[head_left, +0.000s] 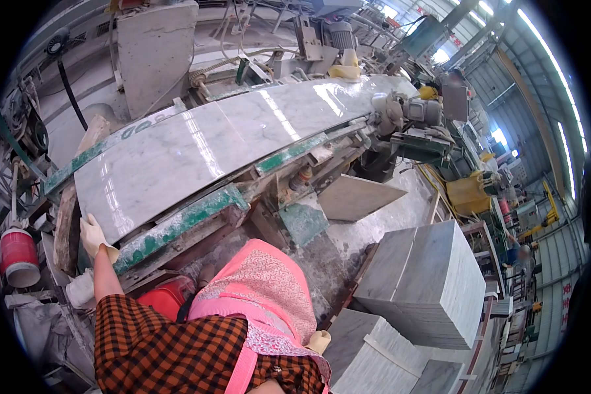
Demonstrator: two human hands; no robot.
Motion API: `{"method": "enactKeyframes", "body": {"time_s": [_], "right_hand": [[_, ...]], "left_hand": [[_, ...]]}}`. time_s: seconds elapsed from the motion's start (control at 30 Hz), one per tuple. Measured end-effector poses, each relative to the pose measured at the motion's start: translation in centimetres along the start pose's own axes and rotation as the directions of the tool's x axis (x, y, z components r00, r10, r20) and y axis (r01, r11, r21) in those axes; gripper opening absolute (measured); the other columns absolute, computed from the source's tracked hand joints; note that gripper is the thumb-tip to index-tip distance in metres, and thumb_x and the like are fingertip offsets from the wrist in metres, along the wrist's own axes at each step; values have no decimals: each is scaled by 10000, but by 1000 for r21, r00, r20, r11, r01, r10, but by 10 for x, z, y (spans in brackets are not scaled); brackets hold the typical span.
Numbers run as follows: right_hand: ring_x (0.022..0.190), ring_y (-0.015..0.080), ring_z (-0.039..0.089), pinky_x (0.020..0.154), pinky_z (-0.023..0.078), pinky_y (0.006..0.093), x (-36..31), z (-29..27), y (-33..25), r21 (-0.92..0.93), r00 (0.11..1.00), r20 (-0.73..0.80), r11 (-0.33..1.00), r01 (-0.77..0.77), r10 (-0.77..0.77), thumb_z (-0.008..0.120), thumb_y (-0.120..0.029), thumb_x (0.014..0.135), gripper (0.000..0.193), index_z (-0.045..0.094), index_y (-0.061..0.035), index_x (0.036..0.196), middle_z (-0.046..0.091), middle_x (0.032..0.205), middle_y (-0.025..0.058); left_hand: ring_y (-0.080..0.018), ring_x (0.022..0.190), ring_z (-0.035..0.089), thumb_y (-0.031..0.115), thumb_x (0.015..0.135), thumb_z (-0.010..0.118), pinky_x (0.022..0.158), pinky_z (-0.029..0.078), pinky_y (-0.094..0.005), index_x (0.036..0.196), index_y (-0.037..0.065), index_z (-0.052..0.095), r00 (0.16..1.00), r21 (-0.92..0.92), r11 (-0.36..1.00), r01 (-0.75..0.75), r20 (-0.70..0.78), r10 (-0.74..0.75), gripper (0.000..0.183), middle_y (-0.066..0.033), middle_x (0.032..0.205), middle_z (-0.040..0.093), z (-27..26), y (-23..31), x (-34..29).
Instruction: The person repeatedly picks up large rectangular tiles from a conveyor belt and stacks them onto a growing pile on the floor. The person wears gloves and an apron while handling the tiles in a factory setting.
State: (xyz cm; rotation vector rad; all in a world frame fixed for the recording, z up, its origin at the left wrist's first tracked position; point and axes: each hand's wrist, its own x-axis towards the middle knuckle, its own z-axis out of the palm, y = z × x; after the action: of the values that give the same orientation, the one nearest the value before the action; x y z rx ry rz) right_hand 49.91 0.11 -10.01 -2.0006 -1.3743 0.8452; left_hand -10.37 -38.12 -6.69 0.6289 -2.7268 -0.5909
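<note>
A long polished slab of white, grey-veined marble [236, 138] lies on a green-edged machine bed [184, 223]. My left hand [93, 238], in a pale glove, rests against the slab's near left corner with its fingers stretched out along the end edge. My right hand [319, 341], also in a pale glove, hangs low beside my pink apron [262, 276]. Most of that hand is hidden, and I cannot see its fingers. Stacked grey marble slabs [433, 282] stand close to it on the right.
A motor with a round head [414, 111] sits at the slab's far right end. A loose stone plate [358, 197] leans beside the bed. A red bucket [20, 256] stands at the left. A wooden beam [69, 223] runs under the slab's left end. Yellow sacking [469, 194] lies further right.
</note>
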Motion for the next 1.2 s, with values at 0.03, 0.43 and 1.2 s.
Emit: {"method": "enactKeyframes", "body": {"time_s": [0.03, 0.43, 1.2], "right_hand": [[674, 204, 484, 630, 438, 392, 3, 2, 8, -11, 999, -23, 1000, 28, -28, 451, -90, 822, 152, 545, 23, 861, 529, 731, 83], [859, 349, 634, 816, 486, 410, 2, -3, -23, -57, 992, 84, 995, -87, 91, 511, -145, 776, 356, 618, 101, 1011, 665, 907, 247], [849, 264, 597, 795, 481, 383, 16, 13, -44, -184, 995, 85, 982, -33, 49, 458, -72, 789, 274, 583, 66, 990, 632, 911, 174]], "left_hand": [[-400, 1155, 534, 472, 980, 351, 966, 440, -455, 1323, 1, 487, 1000, 3, 1000, 6, 10, -6, 598, -230, 1274, 555, -2, 3, -1], [-386, 1181, 521, 468, 984, 348, 990, 428, -439, 1329, -11, 478, 999, 0, 999, -32, -15, 32, 605, -224, 1301, 540, 8, -20, 12], [-375, 1201, 509, 446, 999, 335, 1013, 410, -425, 1340, -23, 467, 1000, 12, 1000, -17, -2, 17, 595, -221, 1322, 528, 0, -33, 15]]}}
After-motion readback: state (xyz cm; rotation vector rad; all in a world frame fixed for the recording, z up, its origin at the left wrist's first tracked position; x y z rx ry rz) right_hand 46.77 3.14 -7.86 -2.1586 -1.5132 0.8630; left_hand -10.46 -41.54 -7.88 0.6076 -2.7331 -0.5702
